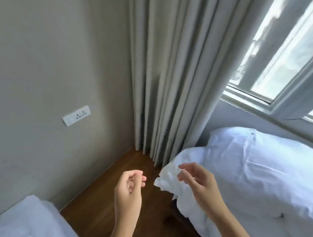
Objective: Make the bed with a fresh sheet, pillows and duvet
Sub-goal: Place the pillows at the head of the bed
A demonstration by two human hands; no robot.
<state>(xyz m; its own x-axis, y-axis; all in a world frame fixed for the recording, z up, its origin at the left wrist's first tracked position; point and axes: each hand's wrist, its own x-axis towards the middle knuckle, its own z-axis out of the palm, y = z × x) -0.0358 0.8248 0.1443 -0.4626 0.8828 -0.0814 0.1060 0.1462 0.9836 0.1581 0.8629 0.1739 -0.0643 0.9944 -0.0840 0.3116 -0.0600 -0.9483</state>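
A bed on the right is covered in white bedding [275, 193], and a white pillow [244, 146] lies at its far end near the window wall. A crumpled corner of the white bedding [166, 181] sticks out toward the gap between the beds. My right hand [197, 181] hovers just in front of that corner with relaxed, spread fingers and grips nothing. Over the wooden floor, my left hand [130, 186] is raised with its fingers loosely curled, holding nothing.
A second white-covered bed [25, 226] fills the lower left. A strip of wooden floor [102, 202] runs between the beds to the wall. Grey curtains [167, 72] hang in the corner, a window [283, 61] is at the upper right, and a wall socket [76, 115] is on the left wall.
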